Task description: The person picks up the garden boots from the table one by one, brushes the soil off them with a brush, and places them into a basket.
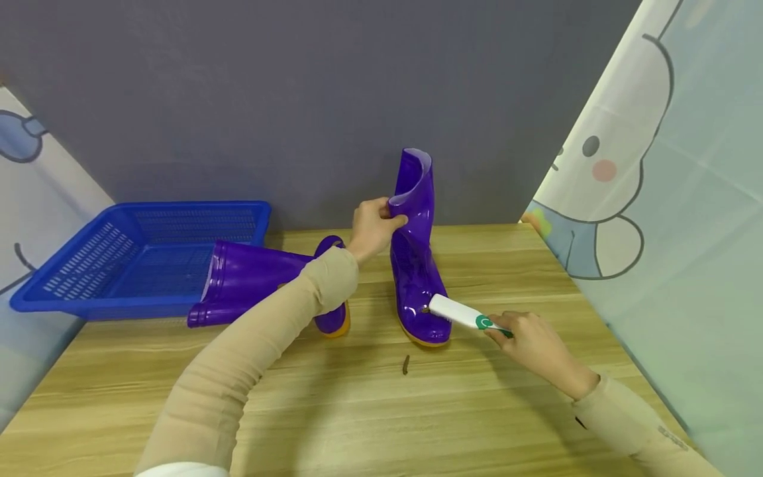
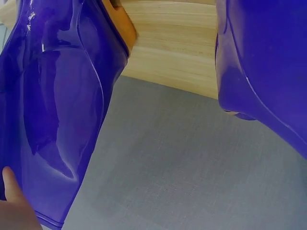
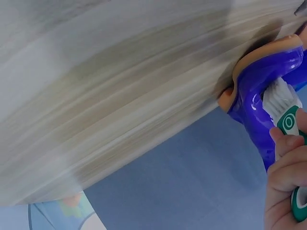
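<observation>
A shiny purple rain boot [image 1: 414, 271] with an orange sole stands upright on the wooden table, its toe toward me. My left hand [image 1: 374, 226] pinches the rim of its shaft; in the left wrist view the thumb [image 2: 13, 189] presses on the purple side. My right hand [image 1: 530, 341] grips the green handle of a white scrub brush [image 1: 456, 311], also seen in the right wrist view [image 3: 280, 98] with its bristles against the boot's foot. A small brown smear [image 1: 426, 309] shows at the brush's tip.
A second purple boot [image 1: 256, 275] lies on its side at the left, partly behind my left forearm. Behind it stands a blue plastic basket [image 1: 71, 306]. A small brown bit [image 1: 406, 364] lies in front of the upright boot. A grey wall [image 1: 310, 106] rises behind the table.
</observation>
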`<state>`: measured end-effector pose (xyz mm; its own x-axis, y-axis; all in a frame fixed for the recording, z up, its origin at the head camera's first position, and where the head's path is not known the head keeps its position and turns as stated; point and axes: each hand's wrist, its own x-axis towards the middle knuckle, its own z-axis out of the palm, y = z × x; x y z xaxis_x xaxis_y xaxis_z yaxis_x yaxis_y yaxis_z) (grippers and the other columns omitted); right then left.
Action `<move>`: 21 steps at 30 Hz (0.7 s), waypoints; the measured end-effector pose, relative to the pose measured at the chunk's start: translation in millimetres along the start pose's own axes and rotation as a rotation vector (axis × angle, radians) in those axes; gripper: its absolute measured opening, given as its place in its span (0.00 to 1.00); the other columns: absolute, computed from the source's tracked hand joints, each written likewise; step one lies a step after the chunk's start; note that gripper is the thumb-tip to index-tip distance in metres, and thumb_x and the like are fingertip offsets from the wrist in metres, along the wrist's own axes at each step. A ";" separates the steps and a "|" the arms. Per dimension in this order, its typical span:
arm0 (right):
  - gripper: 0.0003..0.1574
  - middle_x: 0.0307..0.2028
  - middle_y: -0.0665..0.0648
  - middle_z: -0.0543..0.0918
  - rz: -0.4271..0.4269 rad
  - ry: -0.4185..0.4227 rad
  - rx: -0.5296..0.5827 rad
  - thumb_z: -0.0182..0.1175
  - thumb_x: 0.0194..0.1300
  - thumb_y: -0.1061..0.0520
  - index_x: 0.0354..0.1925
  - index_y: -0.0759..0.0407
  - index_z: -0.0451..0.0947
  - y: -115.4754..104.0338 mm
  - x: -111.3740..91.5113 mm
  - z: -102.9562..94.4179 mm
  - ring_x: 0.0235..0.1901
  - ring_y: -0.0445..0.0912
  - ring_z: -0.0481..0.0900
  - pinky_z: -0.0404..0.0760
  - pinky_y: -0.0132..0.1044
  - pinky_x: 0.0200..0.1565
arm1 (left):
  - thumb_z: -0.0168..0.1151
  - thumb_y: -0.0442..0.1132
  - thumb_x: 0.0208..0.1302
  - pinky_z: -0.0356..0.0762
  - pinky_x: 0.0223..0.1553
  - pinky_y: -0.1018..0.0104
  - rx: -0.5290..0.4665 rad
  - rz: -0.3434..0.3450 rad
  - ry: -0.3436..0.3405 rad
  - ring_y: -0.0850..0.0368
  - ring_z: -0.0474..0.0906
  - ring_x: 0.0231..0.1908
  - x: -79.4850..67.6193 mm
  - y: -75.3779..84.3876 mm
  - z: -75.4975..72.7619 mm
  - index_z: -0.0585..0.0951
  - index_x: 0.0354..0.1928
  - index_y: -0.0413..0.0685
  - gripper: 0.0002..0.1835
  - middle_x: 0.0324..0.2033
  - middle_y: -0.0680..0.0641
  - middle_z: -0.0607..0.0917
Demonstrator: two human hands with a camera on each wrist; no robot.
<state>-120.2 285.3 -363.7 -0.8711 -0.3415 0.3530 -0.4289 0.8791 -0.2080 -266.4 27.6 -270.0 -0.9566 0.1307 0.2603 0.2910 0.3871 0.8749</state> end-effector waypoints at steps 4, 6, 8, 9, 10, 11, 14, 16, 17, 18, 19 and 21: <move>0.15 0.17 0.48 0.76 0.073 -0.034 0.082 0.64 0.54 0.59 0.40 0.65 0.82 -0.2 7.1 -11.0 0.10 0.31 0.52 0.59 0.26 0.12 | 0.64 0.36 0.54 0.79 0.40 0.67 0.016 0.017 0.005 0.55 0.83 0.38 0.0 2.7 0.5 0.81 0.45 0.43 0.15 0.37 0.43 0.86; 0.14 0.19 0.51 0.79 0.057 -0.006 0.069 0.65 0.53 0.58 0.39 0.64 0.83 -2.0 14.0 -14.6 0.10 0.32 0.52 0.58 0.26 0.12 | 0.64 0.36 0.54 0.79 0.40 0.68 0.025 0.026 0.005 0.55 0.83 0.38 0.4 4.1 1.3 0.81 0.45 0.43 0.14 0.37 0.43 0.86; 0.12 0.19 0.50 0.79 -0.024 0.050 0.015 0.66 0.52 0.58 0.36 0.62 0.83 -4.9 21.0 -13.4 0.11 0.31 0.53 0.57 0.25 0.13 | 0.64 0.36 0.54 0.79 0.40 0.68 0.034 0.033 0.007 0.55 0.83 0.38 0.8 4.9 2.2 0.81 0.44 0.43 0.14 0.37 0.43 0.86; 0.12 0.19 0.50 0.78 -0.075 0.072 -0.025 0.67 0.51 0.57 0.36 0.61 0.84 -6.8 23.7 -11.3 0.11 0.31 0.54 0.57 0.24 0.13 | 0.64 0.36 0.54 0.79 0.40 0.68 0.035 0.032 0.007 0.55 0.83 0.38 0.6 5.1 2.7 0.81 0.45 0.43 0.14 0.37 0.43 0.86; 0.12 0.18 0.48 0.76 -0.125 0.083 -0.067 0.67 0.50 0.57 0.36 0.60 0.84 -8.5 25.9 -8.6 0.12 0.31 0.54 0.56 0.23 0.13 | 0.64 0.36 0.54 0.79 0.40 0.68 0.036 0.030 0.007 0.55 0.83 0.38 0.3 5.0 2.8 0.81 0.44 0.43 0.14 0.37 0.44 0.86; 0.12 0.18 0.48 0.77 -0.175 0.086 -0.104 0.67 0.50 0.56 0.35 0.59 0.84 -10.1 27.8 -5.7 0.12 0.31 0.54 0.55 0.22 0.13 | 0.65 0.36 0.54 0.79 0.40 0.68 0.038 0.029 0.009 0.55 0.83 0.38 0.0 4.9 2.8 0.81 0.44 0.43 0.14 0.37 0.44 0.86; 0.14 0.19 0.45 0.76 -0.284 0.063 -0.183 0.67 0.50 0.55 0.37 0.58 0.83 -11.0 30.0 1.3 0.12 0.30 0.55 0.55 0.20 0.13 | 0.65 0.36 0.54 0.79 0.40 0.68 0.036 0.014 0.009 0.55 0.83 0.38 -1.6 4.4 1.8 0.81 0.45 0.44 0.15 0.37 0.44 0.86; 0.14 0.20 0.44 0.75 -0.299 0.043 -0.212 0.66 0.50 0.54 0.37 0.58 0.83 -8.8 29.0 2.3 0.13 0.30 0.55 0.55 0.21 0.13 | 0.64 0.36 0.54 0.79 0.40 0.67 0.037 0.013 0.010 0.55 0.83 0.37 -2.3 3.8 0.9 0.81 0.45 0.44 0.15 0.37 0.43 0.86; 0.14 0.19 0.44 0.74 -0.291 0.036 -0.215 0.67 0.50 0.54 0.37 0.58 0.83 -6.9 27.7 1.9 0.13 0.30 0.54 0.55 0.21 0.13 | 0.64 0.36 0.54 0.79 0.40 0.67 0.037 0.016 0.010 0.55 0.83 0.37 -2.5 3.4 0.6 0.81 0.45 0.43 0.14 0.37 0.43 0.86; 0.14 0.19 0.44 0.74 -0.275 0.034 -0.215 0.67 0.49 0.54 0.37 0.58 0.83 -4.6 26.2 1.4 0.13 0.30 0.54 0.55 0.22 0.13 | 0.64 0.36 0.54 0.79 0.40 0.67 0.033 0.020 0.009 0.54 0.83 0.37 -2.7 3.0 0.5 0.81 0.44 0.43 0.14 0.37 0.43 0.86; 0.15 0.19 0.43 0.74 -0.260 0.033 -0.210 0.67 0.49 0.55 0.37 0.58 0.83 -2.5 23.4 0.0 0.13 0.30 0.54 0.54 0.22 0.13 | 0.64 0.36 0.54 0.79 0.41 0.67 0.029 0.023 0.005 0.54 0.83 0.37 -2.6 2.8 1.2 0.81 0.44 0.43 0.14 0.37 0.43 0.86; 0.15 0.19 0.43 0.73 -0.238 0.037 -0.210 0.68 0.48 0.55 0.37 0.57 0.83 1.8 16.6 -2.3 0.12 0.30 0.52 0.53 0.22 0.13 | 0.64 0.36 0.54 0.79 0.41 0.67 0.026 0.024 -0.007 0.54 0.83 0.37 -2.9 1.8 2.8 0.81 0.45 0.43 0.15 0.37 0.43 0.86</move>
<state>-134.9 281.9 -356.1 -0.7412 -0.5370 0.4028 -0.5577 0.8266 0.0757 -263.0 30.5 -270.4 -0.9493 0.1466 0.2780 0.3140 0.4071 0.8577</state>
